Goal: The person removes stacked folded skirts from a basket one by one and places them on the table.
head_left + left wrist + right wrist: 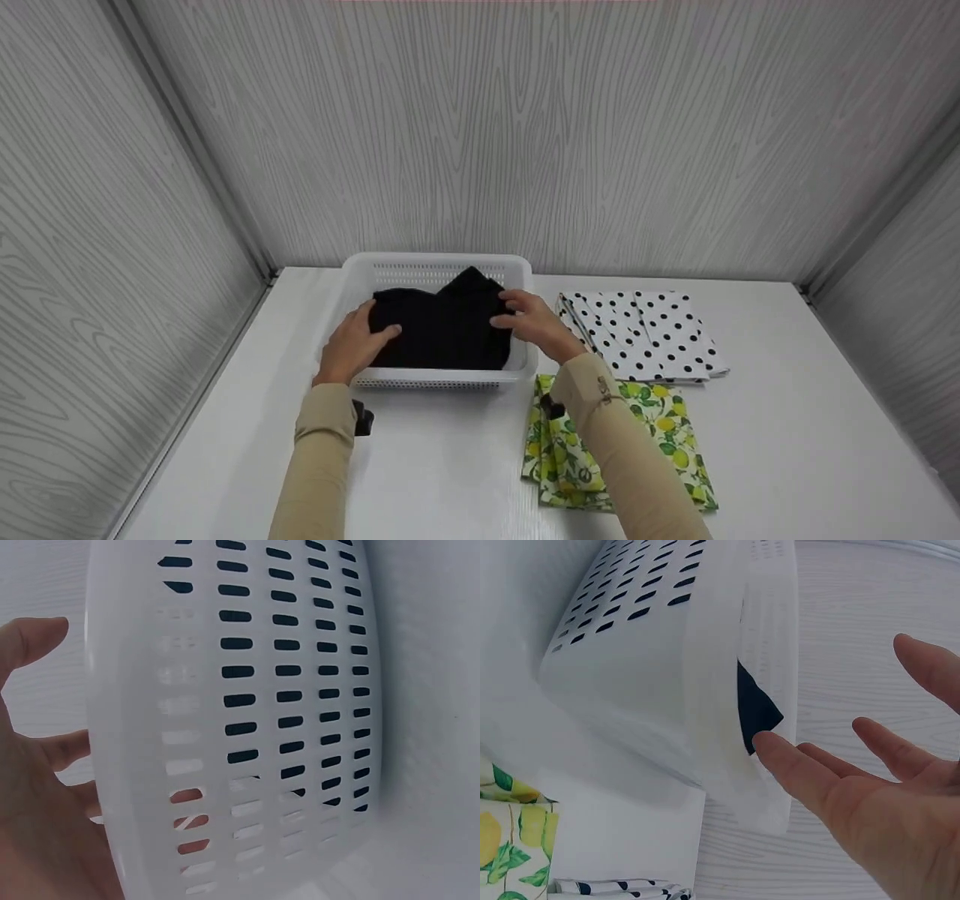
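Note:
A folded black cloth (446,334) lies in a white perforated plastic basket (420,373), one corner peaking toward the back right. My left hand (351,346) reaches over the basket's left side, fingertips at the cloth's left edge and thumb spread over it. At the right side is my right hand (536,322), its fingers extended and parted by the cloth's right edge. In the left wrist view the basket wall (262,712) partly hides the fingers. The right wrist view has one fingertip beside a dark cloth corner (756,711); whether it touches is hard to tell.
Right of the basket lies a folded white cloth with black dots (660,337). In front of it is a folded lemon-print cloth (675,435), partly under the right forearm. The white table (427,465) meets grey wood-grain panels (480,135) at the back and sides.

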Action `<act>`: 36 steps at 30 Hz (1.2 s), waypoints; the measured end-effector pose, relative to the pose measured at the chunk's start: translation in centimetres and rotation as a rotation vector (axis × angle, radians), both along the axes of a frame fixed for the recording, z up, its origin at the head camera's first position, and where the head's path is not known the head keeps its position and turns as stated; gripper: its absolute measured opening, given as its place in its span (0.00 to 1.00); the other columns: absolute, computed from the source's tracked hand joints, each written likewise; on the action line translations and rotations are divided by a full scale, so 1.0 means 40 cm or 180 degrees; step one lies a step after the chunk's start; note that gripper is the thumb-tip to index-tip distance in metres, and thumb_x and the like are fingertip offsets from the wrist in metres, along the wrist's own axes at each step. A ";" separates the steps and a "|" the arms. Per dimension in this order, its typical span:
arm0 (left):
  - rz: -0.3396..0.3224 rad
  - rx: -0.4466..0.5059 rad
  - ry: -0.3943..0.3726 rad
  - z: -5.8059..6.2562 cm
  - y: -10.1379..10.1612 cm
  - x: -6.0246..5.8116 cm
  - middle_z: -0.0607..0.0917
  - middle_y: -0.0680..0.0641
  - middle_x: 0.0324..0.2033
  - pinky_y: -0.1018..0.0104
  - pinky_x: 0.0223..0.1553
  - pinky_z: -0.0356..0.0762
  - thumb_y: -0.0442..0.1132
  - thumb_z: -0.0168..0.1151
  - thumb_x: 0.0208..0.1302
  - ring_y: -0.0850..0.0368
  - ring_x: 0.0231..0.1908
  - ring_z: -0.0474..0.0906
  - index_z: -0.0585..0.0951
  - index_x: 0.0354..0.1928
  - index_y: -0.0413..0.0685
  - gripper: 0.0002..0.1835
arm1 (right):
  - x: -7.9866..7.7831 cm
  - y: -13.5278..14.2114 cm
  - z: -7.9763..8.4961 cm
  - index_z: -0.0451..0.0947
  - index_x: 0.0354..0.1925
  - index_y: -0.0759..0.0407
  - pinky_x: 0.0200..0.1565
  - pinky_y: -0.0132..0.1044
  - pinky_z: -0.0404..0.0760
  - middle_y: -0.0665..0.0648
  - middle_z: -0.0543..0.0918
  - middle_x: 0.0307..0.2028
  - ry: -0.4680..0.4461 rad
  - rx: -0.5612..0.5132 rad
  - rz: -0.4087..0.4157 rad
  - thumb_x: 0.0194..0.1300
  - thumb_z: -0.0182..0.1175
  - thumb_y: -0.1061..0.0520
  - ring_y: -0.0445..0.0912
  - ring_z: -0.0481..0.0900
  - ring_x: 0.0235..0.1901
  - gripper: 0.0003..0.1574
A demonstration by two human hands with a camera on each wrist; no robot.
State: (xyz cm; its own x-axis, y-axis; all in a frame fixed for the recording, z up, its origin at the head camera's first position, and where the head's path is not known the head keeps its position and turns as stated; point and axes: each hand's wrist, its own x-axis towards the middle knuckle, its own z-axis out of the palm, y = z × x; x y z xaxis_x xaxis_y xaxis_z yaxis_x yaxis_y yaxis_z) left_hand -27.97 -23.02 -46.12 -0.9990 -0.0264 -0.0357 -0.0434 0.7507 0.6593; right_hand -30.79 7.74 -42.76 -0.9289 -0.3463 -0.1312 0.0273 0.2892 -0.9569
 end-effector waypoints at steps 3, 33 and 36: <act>-0.0052 0.0029 -0.0091 0.002 -0.005 -0.008 0.55 0.28 0.75 0.34 0.68 0.55 0.58 0.54 0.71 0.29 0.72 0.54 0.51 0.80 0.39 0.46 | -0.006 -0.015 0.000 0.57 0.76 0.65 0.67 0.60 0.66 0.72 0.57 0.74 -0.0197 -0.0091 -0.0034 0.70 0.62 0.60 0.63 0.63 0.70 0.43; -0.0177 0.0190 -0.1000 -0.052 -0.011 -0.091 0.48 0.27 0.76 0.37 0.71 0.52 0.56 0.58 0.66 0.29 0.75 0.45 0.41 0.81 0.39 0.54 | -0.030 -0.123 -0.117 0.47 0.79 0.65 0.67 0.67 0.59 0.68 0.54 0.76 -0.0795 0.0304 -0.0567 0.66 0.65 0.54 0.64 0.55 0.74 0.54; -0.0180 0.0224 -0.1029 -0.053 -0.008 -0.096 0.47 0.25 0.76 0.37 0.71 0.52 0.55 0.59 0.65 0.28 0.74 0.45 0.40 0.80 0.37 0.55 | -0.032 -0.129 -0.125 0.40 0.80 0.68 0.70 0.61 0.57 0.68 0.49 0.78 -0.0812 0.0349 -0.0555 0.66 0.65 0.54 0.63 0.50 0.76 0.59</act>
State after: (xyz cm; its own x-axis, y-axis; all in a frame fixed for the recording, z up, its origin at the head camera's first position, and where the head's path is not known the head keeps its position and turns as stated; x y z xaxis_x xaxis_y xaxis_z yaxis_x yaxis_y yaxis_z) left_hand -31.79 -23.34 -48.23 -0.9354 0.0425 -0.3509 -0.2185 0.7109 0.6685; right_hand -32.08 2.57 -47.75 -0.9053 -0.1557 -0.3951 0.3205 0.3599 -0.8762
